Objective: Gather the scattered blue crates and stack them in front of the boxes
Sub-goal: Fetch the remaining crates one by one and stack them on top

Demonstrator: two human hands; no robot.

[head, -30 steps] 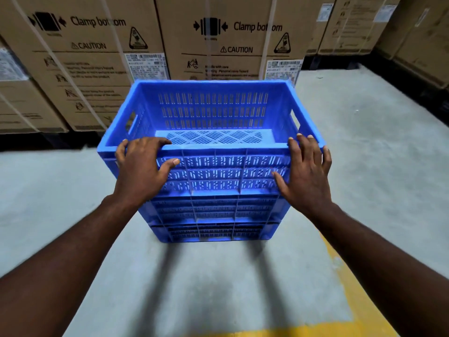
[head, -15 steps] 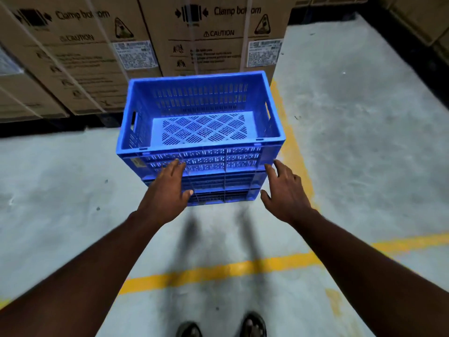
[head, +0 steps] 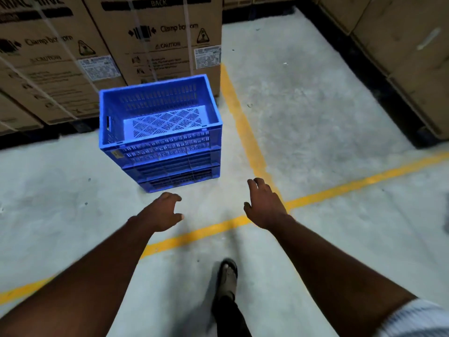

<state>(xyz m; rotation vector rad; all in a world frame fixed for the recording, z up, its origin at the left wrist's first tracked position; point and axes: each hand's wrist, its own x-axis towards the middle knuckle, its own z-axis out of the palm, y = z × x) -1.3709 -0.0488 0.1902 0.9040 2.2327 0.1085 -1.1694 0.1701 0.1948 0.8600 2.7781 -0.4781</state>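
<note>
While I stand on the grey concrete floor (head: 315, 105), it takes up most of what I see, crossed by painted yellow lines (head: 245, 132) that meet just under my right hand. Tall cardboard boxes (head: 155, 37) printed "Clamp bottom" and "CAUTION" fill the far left and centre, bound with pale straps, and more plain boxes on the right (head: 401, 45) line the other side of the aisle.

The stack of blue crates (head: 167, 154) stands on the floor directly in front of the printed boxes, its far side close against them and its right side just beside the yellow line that runs away from me. The top crate (head: 160, 113) is upright and open, with slotted walls and a perforated base; I can see further blue tiers beneath it, squarely aligned.

Both my forearms reach forward, bare. My left hand (head: 161, 214) hangs on the near side of the stack, close to its bottom edge but not touching, fingers loosely curled around nothing. My right hand (head: 263, 206) is off to the right of the stack, apart from it, fingers relaxed and spread, also holding nothing.

A striped sleeve (head: 418, 317) shows at my right elbow, and one dark sandal (head: 227, 276) sits on the floor between my arms, on my side of the cross line.
</note>
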